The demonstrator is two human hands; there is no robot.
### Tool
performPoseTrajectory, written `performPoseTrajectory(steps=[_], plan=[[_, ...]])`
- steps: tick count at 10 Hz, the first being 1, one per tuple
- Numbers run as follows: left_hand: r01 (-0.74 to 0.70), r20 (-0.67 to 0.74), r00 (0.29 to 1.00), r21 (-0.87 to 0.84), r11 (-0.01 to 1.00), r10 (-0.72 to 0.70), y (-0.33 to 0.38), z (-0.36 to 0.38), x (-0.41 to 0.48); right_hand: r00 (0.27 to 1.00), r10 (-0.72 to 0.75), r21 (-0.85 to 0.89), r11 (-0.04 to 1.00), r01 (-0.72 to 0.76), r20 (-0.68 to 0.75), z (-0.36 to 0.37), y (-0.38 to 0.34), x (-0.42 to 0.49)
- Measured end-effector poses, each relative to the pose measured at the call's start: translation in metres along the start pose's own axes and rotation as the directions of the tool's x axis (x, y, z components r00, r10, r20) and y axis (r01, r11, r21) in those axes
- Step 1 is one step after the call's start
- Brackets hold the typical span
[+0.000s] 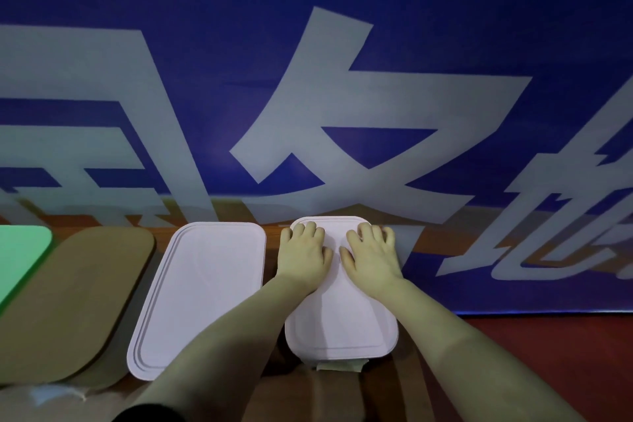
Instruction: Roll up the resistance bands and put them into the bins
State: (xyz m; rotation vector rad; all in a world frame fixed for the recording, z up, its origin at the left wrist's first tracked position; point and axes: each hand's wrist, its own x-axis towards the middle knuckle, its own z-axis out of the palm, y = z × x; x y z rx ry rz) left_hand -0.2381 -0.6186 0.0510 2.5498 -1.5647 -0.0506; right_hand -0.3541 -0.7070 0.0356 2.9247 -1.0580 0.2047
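A pale pink lidded bin [342, 329] stands in front of me, a little right of centre. Both hands lie palm down on the far half of its lid. My left hand [303, 255] presses near the lid's far left corner, fingers spread flat. My right hand [371, 255] presses near the far right corner in the same flat way. A second pale pink lid or bin [202, 301] sits just to the left. No resistance band is visible; the bins' insides are hidden by the lids.
Further left lie a brown lid [75, 305] and a green lid [20, 250] at the frame's edge. A blue banner with large white characters [342, 96] rises right behind the bins. Reddish-brown table surface [531, 353] shows at right.
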Motion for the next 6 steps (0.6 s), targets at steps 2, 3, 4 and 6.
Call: performPoseTrajectory(steps=[2,3,4,6], plan=[[0.014,0.139,0.99,0.079,0.997,-0.025,0.008,-0.02,-0.002,0.987,0.009,-0.017,1.0,-0.006,0.159,-0.017,-0.009,0.0],[0.0,0.202,0.979,0.087,0.996,-0.018,0.004,-0.029,-0.011,0.972,0.02,-0.038,0.999,-0.011,0.233,-0.028,-0.012,-0.006],[-0.003,0.167,0.986,0.103,0.995,-0.014,-0.003,-0.044,-0.024,0.944,0.049,-0.086,0.996,-0.022,0.326,-0.043,-0.021,-0.014],[0.023,0.074,0.997,0.096,0.995,-0.03,-0.035,-0.08,-0.053,0.944,0.05,-0.098,0.995,-0.018,0.327,-0.085,-0.065,-0.021]])
